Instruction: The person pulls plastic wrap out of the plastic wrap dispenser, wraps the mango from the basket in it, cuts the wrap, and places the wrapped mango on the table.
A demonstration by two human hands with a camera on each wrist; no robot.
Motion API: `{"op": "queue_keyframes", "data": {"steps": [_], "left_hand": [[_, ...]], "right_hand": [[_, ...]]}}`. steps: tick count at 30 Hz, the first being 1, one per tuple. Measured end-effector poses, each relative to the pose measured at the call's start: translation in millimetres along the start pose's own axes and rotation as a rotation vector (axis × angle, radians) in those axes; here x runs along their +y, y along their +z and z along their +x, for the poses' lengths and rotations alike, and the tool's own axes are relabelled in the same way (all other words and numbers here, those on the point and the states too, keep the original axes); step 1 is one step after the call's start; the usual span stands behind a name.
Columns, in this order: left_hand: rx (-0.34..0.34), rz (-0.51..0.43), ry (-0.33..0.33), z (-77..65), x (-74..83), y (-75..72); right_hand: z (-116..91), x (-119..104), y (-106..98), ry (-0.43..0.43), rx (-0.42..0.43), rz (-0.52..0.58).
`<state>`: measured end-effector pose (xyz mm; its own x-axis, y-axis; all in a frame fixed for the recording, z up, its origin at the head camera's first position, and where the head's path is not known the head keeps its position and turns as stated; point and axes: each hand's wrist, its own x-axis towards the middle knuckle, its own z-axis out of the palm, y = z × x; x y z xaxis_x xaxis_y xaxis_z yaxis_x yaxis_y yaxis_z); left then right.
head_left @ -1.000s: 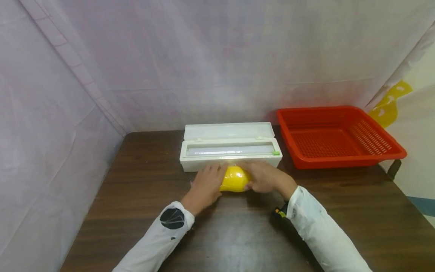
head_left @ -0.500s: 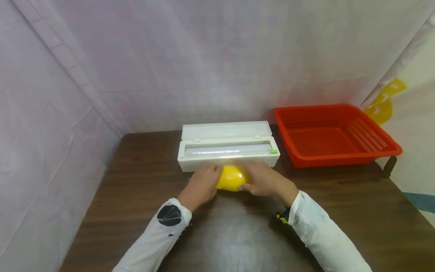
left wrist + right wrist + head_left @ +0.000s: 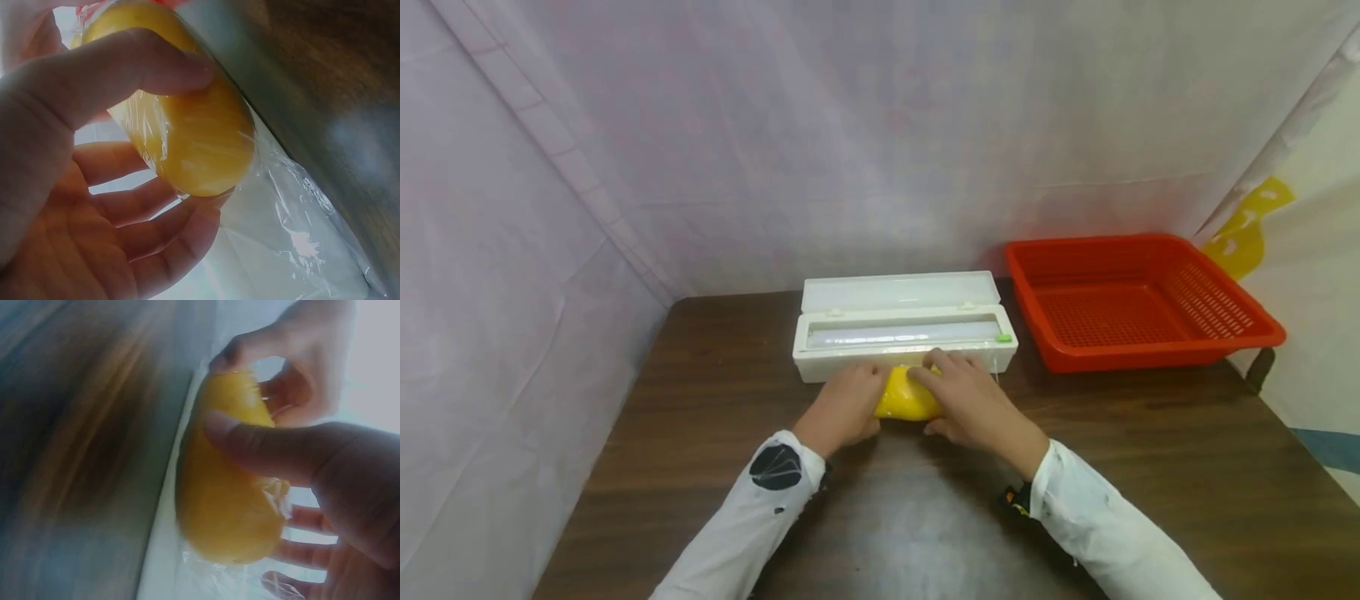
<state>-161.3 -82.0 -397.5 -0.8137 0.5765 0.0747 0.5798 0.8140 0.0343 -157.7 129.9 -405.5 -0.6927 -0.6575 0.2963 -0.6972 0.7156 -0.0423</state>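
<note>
A smooth, oblong yellow fruit (image 3: pixel 906 396), with clear cling film (image 3: pixel 300 231) clinging to it, is between both hands just before the white cling film dispenser (image 3: pixel 823 367). My left hand (image 3: pixel 842 404) holds one end, thumb on the near side and fingers behind. At the other end my right hand (image 3: pixel 973 408) grips it, its thumb (image 3: pixel 262 447) across the fruit. Loose film sticks out past the fruit's ends in both wrist views. The dispenser's lid stands open, showing a film roll (image 3: pixel 902 333) inside and a green slider (image 3: pixel 1004 338) at the right.
A red plastic basket (image 3: pixel 1056 354) stands at the back right of the brown wooden table (image 3: pixel 700 467). White cloth (image 3: pixel 887 150) hangs behind and at the left. A yellow cutout (image 3: pixel 1243 237) is by the right wall.
The fruit has shifted slightly left and stays in both hands. My right fingers, blurred earlier, have moved over its right part. The basket and dispenser stay put on the table.
</note>
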Motion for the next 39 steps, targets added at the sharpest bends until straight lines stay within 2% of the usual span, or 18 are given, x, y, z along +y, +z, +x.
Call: {"op": "queue_keyframes", "data": {"steps": [4,10,15,26,32,39], "left_hand": [[-0.008,-0.034,0.002,2.0,-3.4,0.5],[-0.067,-0.098,-0.042,6.4,-6.5,-1.8],[-0.094,-0.112,-0.052,7.7,-6.2,-2.8],[-0.102,-0.101,-0.055,10.1,-4.0,-0.2],[-0.089,-0.081,-0.047,8.0,-2.2,5.4],[-0.059,-0.101,-0.074,3.3,1.4,13.2]], "right_hand": [[0,3,8,-0.002,0.021,-0.027],[2,5,12,-0.011,0.050,-0.039],[4,7,12,0.003,0.034,-0.019],[8,13,10,-0.008,0.031,-0.001],[9,15,10,0.044,0.021,0.047],[9,19,12,0.065,0.018,0.094]]}}
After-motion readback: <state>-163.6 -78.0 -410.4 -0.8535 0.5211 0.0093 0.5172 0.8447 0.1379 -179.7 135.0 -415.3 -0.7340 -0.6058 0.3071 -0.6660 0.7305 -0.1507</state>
